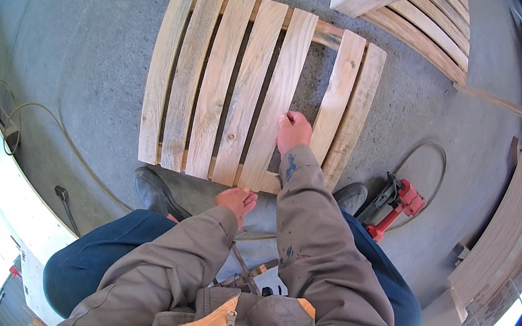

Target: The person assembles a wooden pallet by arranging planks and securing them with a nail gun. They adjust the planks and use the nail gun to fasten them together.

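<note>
A pallet-like wooden frame (327,34) lies on the floor before me, with several slats laid side by side across its two rails. One slat (285,61), right of the middle, has a wide gap on its right side, where the floor shows through. My left hand (239,201) is closed at the near end of this slat, fingertips pinched on its edge. Farther up, my right hand (294,132) has its fingers curled on the slat's right edge. Its thumb and forefinger are pressed together there.
A red and black nail gun (406,199) with an air hose (444,162) lies right of my right shoe (351,196). Another slatted wooden piece (416,35) stands at the far right. Boards (505,215) are stacked along the right, and a second hose (72,141) crosses the floor at left.
</note>
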A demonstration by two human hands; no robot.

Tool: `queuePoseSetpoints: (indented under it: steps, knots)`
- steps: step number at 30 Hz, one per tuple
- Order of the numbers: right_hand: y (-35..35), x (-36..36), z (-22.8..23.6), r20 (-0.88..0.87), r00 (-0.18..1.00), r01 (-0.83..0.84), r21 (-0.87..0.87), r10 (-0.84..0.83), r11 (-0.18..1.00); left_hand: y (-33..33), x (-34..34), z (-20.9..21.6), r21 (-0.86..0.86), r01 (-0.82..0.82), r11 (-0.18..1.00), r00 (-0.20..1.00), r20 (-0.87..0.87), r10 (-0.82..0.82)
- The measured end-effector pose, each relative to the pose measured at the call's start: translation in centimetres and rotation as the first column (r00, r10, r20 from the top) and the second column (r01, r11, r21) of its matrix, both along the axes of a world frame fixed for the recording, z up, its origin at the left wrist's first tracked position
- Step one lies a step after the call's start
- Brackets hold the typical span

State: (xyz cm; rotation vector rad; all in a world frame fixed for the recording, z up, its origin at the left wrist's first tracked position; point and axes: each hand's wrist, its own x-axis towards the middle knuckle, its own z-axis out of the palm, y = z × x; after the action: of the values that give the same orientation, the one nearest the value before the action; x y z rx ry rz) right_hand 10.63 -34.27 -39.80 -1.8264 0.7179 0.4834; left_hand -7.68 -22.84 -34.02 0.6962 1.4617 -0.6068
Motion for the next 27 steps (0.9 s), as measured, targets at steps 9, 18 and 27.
queuePoseSetpoints:
  steps: [9, 18, 27]
  knots:
    - [-0.8, 0.0, -1.3, 0.053, 0.994, -0.089, -0.119, 0.096, 0.989, -0.3, 0.2, 0.1, 0.010, 0.004, 1.000, 1.000, -0.002, -0.004]
    - [0.2, -0.5, 2.6, -0.023, 0.981, -0.193, -0.281, 0.195, 0.940, -0.2, 0.1, 0.0, 0.012, 0.017, 1.000, 1.000, 0.008, -0.017]
    - [-0.9, -3.3, 6.8, 0.024, 0.975, -0.202, -0.317, 0.221, 0.927, 0.6, -0.7, -1.1, -0.025, 0.075, 0.997, 0.994, 0.079, -0.073]
